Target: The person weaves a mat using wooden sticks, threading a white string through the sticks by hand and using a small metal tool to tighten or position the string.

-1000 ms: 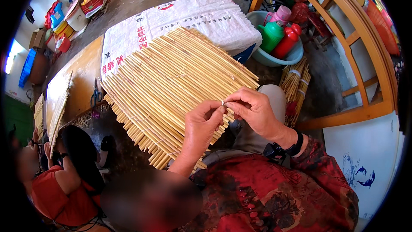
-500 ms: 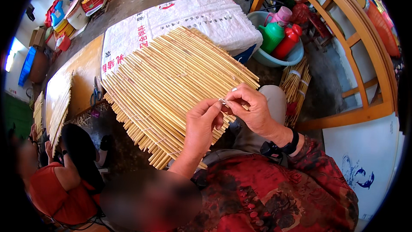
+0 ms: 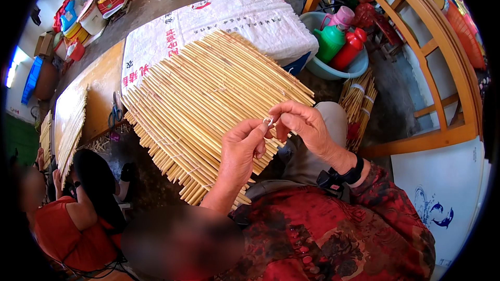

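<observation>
A mat of yellow reed stalks (image 3: 203, 88), bound side by side with thin string, lies across a table and reaches toward my lap. Over its near right edge, my left hand (image 3: 242, 143) pinches a small white string (image 3: 269, 121) between thumb and forefinger. My right hand (image 3: 304, 127) meets it from the other side, its thumb and fingers pressed together on the same string, which forms a small loop between them. The string's lower end is hidden behind my fingers.
A white woven sack (image 3: 224, 13) covers the table under the mat. Scissors (image 3: 115, 112) lie on the wooden board. At right stand a basin (image 3: 336, 75) with flasks, bundled stalks (image 3: 358, 106) and a wooden frame (image 3: 442, 88). A co-worker (image 3: 73, 224) sits at left with another mat.
My right hand's fingers have shifted slightly and curled more at the string, whose white loop shows more clearly. My left hand has moved slightly left. The mat stays nearly in place.
</observation>
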The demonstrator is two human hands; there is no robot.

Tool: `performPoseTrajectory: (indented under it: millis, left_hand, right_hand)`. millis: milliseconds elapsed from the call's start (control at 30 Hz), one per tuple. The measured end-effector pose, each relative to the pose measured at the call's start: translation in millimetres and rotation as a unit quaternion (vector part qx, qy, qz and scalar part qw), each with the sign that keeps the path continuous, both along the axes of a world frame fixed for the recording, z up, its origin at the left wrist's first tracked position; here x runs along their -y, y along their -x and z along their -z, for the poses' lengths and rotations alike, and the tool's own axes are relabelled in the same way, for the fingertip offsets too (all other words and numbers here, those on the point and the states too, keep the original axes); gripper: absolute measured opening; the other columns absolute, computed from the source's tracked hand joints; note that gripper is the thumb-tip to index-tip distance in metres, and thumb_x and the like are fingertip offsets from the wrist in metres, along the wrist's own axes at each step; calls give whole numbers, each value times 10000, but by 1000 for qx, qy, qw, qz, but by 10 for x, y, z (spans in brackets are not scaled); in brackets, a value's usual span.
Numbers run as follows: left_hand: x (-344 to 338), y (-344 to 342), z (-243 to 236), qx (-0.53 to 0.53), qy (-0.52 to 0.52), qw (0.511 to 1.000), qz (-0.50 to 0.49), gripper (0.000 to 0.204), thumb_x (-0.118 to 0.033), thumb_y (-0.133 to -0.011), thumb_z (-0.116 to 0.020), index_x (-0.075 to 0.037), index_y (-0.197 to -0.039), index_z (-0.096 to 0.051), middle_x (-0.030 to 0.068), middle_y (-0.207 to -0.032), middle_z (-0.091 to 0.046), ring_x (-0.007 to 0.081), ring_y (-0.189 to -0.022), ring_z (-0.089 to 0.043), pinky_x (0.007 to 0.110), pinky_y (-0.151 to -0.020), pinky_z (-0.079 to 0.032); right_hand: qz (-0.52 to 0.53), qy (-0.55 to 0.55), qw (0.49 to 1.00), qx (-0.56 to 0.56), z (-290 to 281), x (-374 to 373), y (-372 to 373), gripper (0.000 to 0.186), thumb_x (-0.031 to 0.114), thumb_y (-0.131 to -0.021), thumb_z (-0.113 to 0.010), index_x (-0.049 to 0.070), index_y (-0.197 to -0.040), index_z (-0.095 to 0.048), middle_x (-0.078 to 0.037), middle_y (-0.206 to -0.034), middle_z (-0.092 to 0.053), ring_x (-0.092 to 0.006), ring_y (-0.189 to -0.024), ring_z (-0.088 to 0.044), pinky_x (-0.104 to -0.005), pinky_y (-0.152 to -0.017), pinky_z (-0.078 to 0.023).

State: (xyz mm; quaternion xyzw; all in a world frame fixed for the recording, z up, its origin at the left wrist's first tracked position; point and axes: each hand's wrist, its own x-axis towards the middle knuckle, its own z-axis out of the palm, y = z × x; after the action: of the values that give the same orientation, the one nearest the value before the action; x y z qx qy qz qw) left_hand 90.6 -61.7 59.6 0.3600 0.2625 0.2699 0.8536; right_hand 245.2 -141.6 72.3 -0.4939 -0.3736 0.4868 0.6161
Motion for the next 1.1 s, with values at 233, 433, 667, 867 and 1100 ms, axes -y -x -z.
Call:
performPoseTrajectory:
  millis: [233,433,667,867,1100]
  left_hand:
    - [9,22,-34,-32,-20,999,9,110,-101,-907,-607,-3,-943,-643,-10,-709,-548,33,-521,-415,193,-443,-322]
    - [-7,34,-39,-46,-25,998,21,107,-102,-904,-614,-5,-937,-643,-29,-704,-525,26,-520,-398,179,-437,-315]
    - [-10,34,-69,-69,-31,997,28,101,-98,-904,-611,-3,-920,-643,-32,-690,-515,19,-509,-382,174,-435,-307]
    - [-7,42,-75,-70,-38,996,43,117,-107,-908,-606,2,-927,-643,-29,-674,-502,20,-504,-367,171,-436,-302]
    - [-2,59,-99,-37,-20,997,61,140,-93,-912,-590,6,-992,-649,-34,-668,-484,16,-526,-360,169,-444,-285]
  right_hand:
    - [-36,-2,997,71,70,-42,-82,176,142,-904,-628,9,-1020,-636,1,-771,-614,-38,-581,-549,-169,-518,-446]
    - [-43,4,997,65,42,-51,-78,149,124,-899,-628,15,-1000,-646,4,-792,-608,-34,-602,-540,-171,-524,-436]
    - [-70,-35,983,169,-78,-75,-82,158,61,-877,-635,-15,-1014,-642,-29,-868,-569,-72,-665,-563,-199,-589,-472]
    - [-62,-19,990,123,4,-58,-107,107,84,-889,-630,9,-965,-633,-7,-801,-585,-53,-616,-533,-187,-535,-424]
    - [-41,26,998,48,38,-51,-133,114,109,-902,-622,7,-951,-622,-15,-774,-636,-57,-611,-561,-191,-543,-465]
